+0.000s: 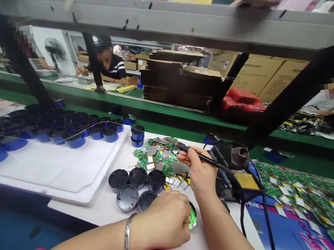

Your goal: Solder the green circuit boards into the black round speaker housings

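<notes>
My right hand [202,169] is wrapped round the black handle of a soldering iron [202,155], its tip end pointing up and left over a pile of green circuit boards [165,160]. My left hand [169,220] is closed, knuckles up, low over the white work surface. A green board with a dark round edge [192,216] shows just past its fingers; whatever the fingers grip is hidden. Beside that hand sit several round black cups [137,178], one of them grey and shiny inside [127,198]. Small silver battery cells [178,181] lie at the pile's near edge.
Blue-sided round cups [75,139] crowd a white foam tray [79,187] at left. A soldering stand [236,156] with a yellow sponge [247,180] is at right, cable hanging. More circuit boards [301,197] cover the right side. A shelf [171,25] crosses overhead; a person [112,68] sits opposite.
</notes>
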The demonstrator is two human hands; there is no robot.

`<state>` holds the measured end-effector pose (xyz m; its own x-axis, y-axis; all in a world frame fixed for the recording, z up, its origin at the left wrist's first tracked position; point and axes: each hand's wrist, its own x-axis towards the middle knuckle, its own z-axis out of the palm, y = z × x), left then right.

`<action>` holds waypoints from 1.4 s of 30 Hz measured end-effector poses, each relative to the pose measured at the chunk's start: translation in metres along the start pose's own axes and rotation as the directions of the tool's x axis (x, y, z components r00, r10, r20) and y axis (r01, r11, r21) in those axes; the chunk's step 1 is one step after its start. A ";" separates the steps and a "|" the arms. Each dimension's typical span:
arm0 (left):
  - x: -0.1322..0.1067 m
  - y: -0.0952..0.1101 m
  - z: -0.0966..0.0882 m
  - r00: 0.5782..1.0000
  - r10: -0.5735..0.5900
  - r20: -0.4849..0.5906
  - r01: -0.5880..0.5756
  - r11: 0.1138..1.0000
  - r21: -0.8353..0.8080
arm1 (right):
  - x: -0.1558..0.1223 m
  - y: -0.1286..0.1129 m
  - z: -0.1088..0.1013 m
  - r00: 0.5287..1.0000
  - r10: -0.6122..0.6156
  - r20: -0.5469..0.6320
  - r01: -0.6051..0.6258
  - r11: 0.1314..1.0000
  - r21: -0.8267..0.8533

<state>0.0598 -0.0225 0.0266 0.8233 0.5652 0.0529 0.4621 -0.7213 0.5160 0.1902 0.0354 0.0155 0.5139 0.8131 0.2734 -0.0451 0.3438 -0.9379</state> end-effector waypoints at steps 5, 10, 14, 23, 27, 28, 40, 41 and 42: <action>0.000 -0.001 0.001 1.000 -0.001 -0.010 0.000 1.000 -0.023 | 0.002 0.005 0.002 1.000 -0.008 0.009 0.008 1.000 0.004; 0.000 -0.001 -0.001 1.000 -0.002 -0.001 0.002 1.000 -0.028 | 0.003 0.007 0.002 1.000 -0.028 0.009 0.028 1.000 0.004; -0.001 -0.001 -0.001 1.000 -0.007 0.005 0.008 0.999 -0.039 | 0.002 0.006 0.003 0.999 -0.041 0.005 0.041 0.999 -0.008; 0.000 -0.002 -0.001 1.000 -0.008 0.006 0.008 0.999 -0.036 | 0.002 0.006 0.004 0.999 -0.045 0.014 0.045 0.999 -0.029; 0.000 -0.002 -0.001 1.000 -0.005 -0.001 0.005 0.999 -0.035 | 0.002 0.006 0.005 0.999 -0.039 0.013 0.039 0.999 -0.031; 0.000 -0.002 -0.001 1.000 -0.004 -0.003 0.003 0.999 -0.033 | 0.003 0.007 0.006 0.999 -0.038 0.012 0.038 0.999 -0.030; -0.002 -0.004 -0.002 0.999 0.032 -0.029 -0.035 0.996 -0.086 | -0.029 -0.034 -0.026 0.942 -0.195 -0.273 0.158 0.976 -0.150; -0.002 -0.004 -0.002 0.999 0.040 -0.034 -0.043 0.995 -0.090 | -0.037 -0.041 -0.034 0.925 -0.223 -0.307 0.171 0.967 -0.187; -0.002 -0.005 -0.003 0.998 0.046 -0.035 -0.050 0.994 -0.094 | -0.046 -0.048 -0.043 0.910 -0.248 -0.334 0.178 0.958 -0.226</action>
<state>0.0551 -0.0194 0.0263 0.8318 0.5447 0.1065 0.3876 -0.7075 0.5910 0.2059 -0.0388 0.0386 0.7645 0.4977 0.4097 0.2420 0.3674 -0.8980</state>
